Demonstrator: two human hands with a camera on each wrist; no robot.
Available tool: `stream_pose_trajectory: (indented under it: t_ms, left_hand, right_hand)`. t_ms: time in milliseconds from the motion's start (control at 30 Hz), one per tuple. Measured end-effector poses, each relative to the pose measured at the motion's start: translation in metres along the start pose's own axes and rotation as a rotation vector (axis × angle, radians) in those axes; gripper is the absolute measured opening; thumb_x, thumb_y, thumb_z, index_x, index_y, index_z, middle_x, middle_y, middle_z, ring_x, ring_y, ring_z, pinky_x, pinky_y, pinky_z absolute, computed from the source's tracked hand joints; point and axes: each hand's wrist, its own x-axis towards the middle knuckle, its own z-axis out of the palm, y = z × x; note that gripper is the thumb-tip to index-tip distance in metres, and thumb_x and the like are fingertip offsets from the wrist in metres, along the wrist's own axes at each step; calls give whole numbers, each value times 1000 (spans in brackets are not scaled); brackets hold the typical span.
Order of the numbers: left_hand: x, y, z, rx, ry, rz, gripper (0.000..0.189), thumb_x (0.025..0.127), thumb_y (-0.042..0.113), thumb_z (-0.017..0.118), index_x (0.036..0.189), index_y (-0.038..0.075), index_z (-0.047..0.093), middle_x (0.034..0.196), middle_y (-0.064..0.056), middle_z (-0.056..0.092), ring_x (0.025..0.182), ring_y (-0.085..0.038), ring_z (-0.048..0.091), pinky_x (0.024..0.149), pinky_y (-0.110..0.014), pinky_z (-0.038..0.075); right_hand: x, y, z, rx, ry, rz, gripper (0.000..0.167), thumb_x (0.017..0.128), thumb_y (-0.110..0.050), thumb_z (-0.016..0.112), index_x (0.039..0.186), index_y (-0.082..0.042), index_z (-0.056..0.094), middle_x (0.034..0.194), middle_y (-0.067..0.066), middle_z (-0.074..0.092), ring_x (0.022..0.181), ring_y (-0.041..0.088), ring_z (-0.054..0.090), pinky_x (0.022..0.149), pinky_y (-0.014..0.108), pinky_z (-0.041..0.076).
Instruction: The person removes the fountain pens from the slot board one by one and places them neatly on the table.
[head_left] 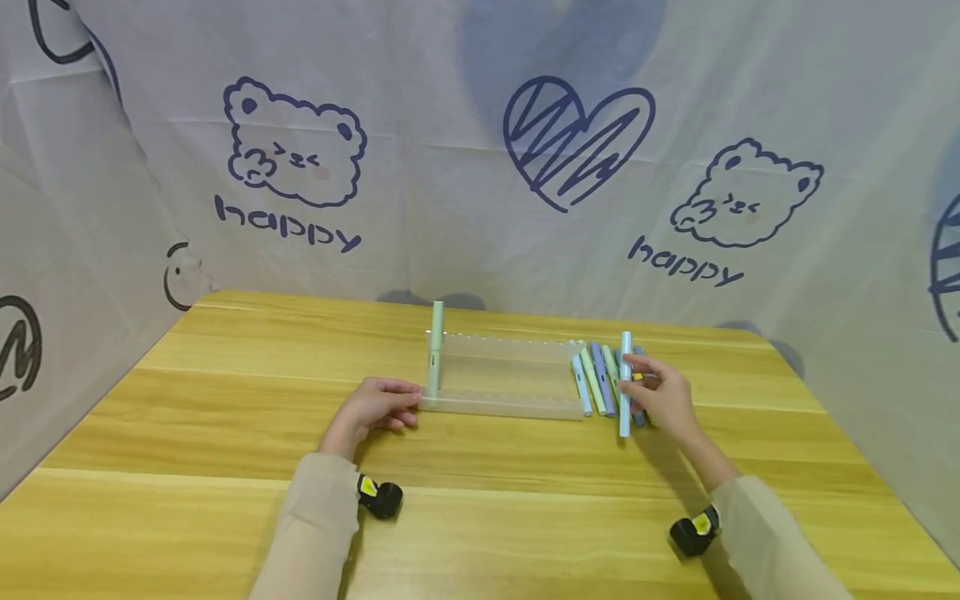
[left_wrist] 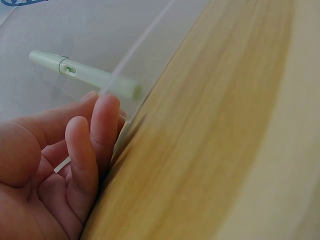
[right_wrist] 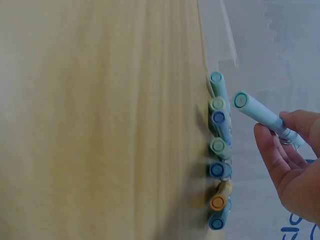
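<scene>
A light-blue pen [head_left: 626,421] is pinched between the thumb and fingers of my right hand [head_left: 666,400], held above a row of pens. In the right wrist view that pen [right_wrist: 260,113] tilts over the others. My left hand [head_left: 378,406] grips the front left corner of a clear frosted pen rack [head_left: 510,407], thumb and fingertips at its edge. At the rack's left end lies one pale-green pen [head_left: 436,337], which the left wrist view shows through the clear plastic [left_wrist: 145,55].
Several capped pens lie side by side at the rack's right end, among them a purple pen [head_left: 602,379], a pale-green pen [head_left: 592,381] and an orange pen [right_wrist: 218,201]. Under everything is a wood-grain table [head_left: 510,500]. A printed cloth [head_left: 435,183] hangs behind it.
</scene>
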Motion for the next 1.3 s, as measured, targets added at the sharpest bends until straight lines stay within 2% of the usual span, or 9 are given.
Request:
stream_pose_trajectory:
  t_ms: [100,467,667,1133,1300]
  left_hand:
    - [0,0,0,-1,2,1,31,88,3,55,114,-14,52,73,-8,62,53,-9,58,47,-18,49]
    - [0,-1,-1,-1,-6,13,31,88,4,55,113,-14,52,72,-7,62,53,-8,58,47,-17,49]
    - [-1,-2,-1,3,-10,17,32,88,4,55,113,-14,52,72,-7,62,53,-8,59,47,-17,49]
    - [-1,-1,0,14,-2,2,31,88,4,54,114,-13,52,72,-7,62,54,-9,59,48,-18,49]
    - [0,-1,1,5,2,-2,31,88,4,54,114,-13,53,72,-7,62,54,-9,59,48,-18,49]
  right_hand:
    - [1,-16,-3,-50,-1,64,36,81,2,62,115,9,53,97,23,52,58,17,57,47,36,52]
    - [21,-12,-17,-94,7,102,37,82,3,60,118,8,52,103,26,52,64,2,54,53,39,54]
    - [24,-11,-25,-112,18,112,38,82,6,59,118,11,50,106,32,52,64,-2,54,54,35,54]
    - [25,10,-45,-186,40,172,37,82,4,58,117,13,49,108,33,52,67,1,53,51,32,54]
    - [25,19,-48,-206,47,238,36,80,4,57,114,14,51,106,33,53,64,5,55,47,32,53]
